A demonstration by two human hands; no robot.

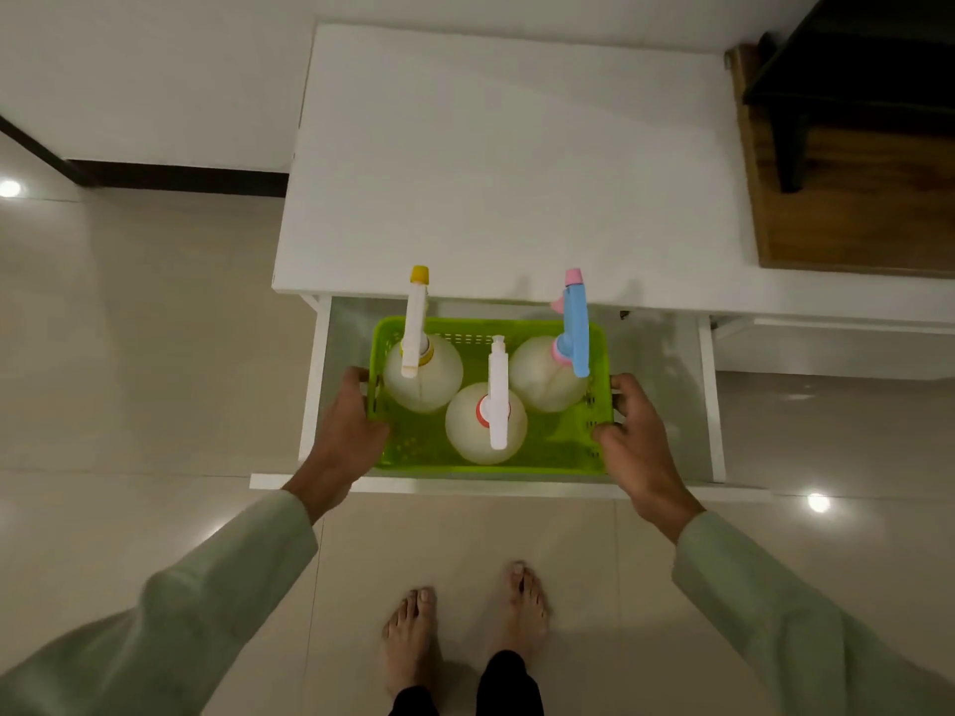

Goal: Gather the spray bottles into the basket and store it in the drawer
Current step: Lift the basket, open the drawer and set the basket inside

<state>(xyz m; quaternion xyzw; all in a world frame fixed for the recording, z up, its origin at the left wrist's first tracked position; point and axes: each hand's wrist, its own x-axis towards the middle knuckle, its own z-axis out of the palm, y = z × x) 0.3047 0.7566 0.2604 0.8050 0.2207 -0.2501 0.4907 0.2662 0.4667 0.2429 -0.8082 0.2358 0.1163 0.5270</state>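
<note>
Head view, looking down. Item one: green basket point(558, 447), perforated plastic, positioned inside the open white drawer point(705, 395) of a white cabinet point(506, 162); whether its base rests on the drawer floor cannot be told. Item two: three round translucent spray bottles, all upright in the basket: yellow-capped bottle point(422, 377) at back left, blue-and-pink bottle point(542, 377) at back right, white-nozzled bottle point(478, 434) with a red collar at front centre. Item three: left hand point(356, 426), fingers curled over the basket's left rim, gripping it. Item four: right hand point(635, 436), fingers wrapped around the basket's right rim, gripping likewise. Both arms wear pale green sleeves. Item five: bare feet point(465, 622) on the tiled floor point(129, 354), just before the drawer front. Item six: wooden furniture point(852, 198) to the cabinet's right.
</note>
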